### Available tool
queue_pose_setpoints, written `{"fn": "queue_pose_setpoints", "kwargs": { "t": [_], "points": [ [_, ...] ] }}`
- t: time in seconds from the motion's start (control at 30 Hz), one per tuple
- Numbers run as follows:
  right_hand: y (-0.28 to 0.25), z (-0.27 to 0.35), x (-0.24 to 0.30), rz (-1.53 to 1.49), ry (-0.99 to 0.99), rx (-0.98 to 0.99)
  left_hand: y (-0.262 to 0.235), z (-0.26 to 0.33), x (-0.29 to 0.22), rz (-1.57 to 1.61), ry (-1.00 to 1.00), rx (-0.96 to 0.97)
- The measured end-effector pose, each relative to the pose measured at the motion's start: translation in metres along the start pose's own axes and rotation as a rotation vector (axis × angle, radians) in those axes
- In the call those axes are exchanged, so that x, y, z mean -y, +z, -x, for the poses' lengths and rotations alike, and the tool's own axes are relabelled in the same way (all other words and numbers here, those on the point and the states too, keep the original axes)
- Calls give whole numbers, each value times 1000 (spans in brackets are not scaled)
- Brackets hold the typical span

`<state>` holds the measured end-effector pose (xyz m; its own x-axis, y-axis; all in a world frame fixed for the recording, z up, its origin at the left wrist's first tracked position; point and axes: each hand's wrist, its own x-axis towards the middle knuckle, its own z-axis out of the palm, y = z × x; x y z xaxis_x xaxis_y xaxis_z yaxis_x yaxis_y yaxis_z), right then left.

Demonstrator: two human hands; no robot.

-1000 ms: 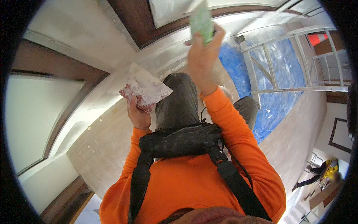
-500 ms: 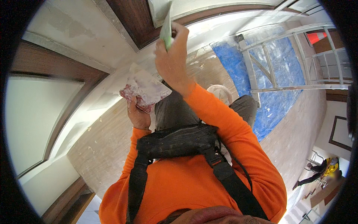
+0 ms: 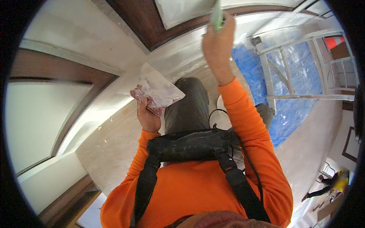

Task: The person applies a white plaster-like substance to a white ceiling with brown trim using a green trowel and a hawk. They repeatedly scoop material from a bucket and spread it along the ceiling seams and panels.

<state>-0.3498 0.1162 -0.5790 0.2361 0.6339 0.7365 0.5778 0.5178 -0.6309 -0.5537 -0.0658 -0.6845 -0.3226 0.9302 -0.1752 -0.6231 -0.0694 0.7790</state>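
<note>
My left hand [image 3: 148,118] is closed round the reddish lower part of a flat, pointed spreader [image 3: 157,84], whose pale face is smeared with white paste. It sits above my dark-trousered knee [image 3: 187,100], beside the wall. Farther up and to the right, my right hand [image 3: 219,51] grips a thin pale-green spreader [image 3: 217,18] on edge in front of the wall. Motion blurs that hand and its blade, and the blade's upper end runs to the top of the picture. Behind my right forearm a pale round container [image 3: 221,102] is partly hidden.
Dark wood frames [image 3: 135,23] border pale panels on the wall at left and top. A metal ladder or scaffold [image 3: 283,74] stands on blue plastic sheeting [image 3: 247,62] at right. Beyond it is an orange-and-white cone [image 3: 334,41]. Another person [image 3: 336,183] is far off at lower right.
My right hand has swung right and slightly upward with the green spreader. The left hand and its smeared spreader have shifted a little right in the picture, along with the whole view.
</note>
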Motion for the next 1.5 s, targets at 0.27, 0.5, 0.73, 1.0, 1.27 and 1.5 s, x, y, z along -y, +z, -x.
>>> {"fn": "queue_pose_setpoints", "kwargs": {
  "t": [0.27, 0.5, 0.73, 1.0, 1.27, 1.5],
  "points": [
    [19, 62, 44, -459, 293, 123, 1, 0, -5, 54, -52, -6],
    [20, 46, 51, -789, 613, 176, 8, 7, -10, 7, -52, -42],
    [-4, 8, 50, -1206, 661, 109, 9, 8, -9, 29, -50, -36],
    [-25, 11, 12, -1026, 660, 137, 20, 10, -14, 81, -45, 4],
    [11, 44, 34, -714, 561, 206, 25, 7, -15, 44, -52, -17],
    [3, 32, 56, -1053, 971, 62, 63, 32, -52, -46, -49, -197]
  ]
}}
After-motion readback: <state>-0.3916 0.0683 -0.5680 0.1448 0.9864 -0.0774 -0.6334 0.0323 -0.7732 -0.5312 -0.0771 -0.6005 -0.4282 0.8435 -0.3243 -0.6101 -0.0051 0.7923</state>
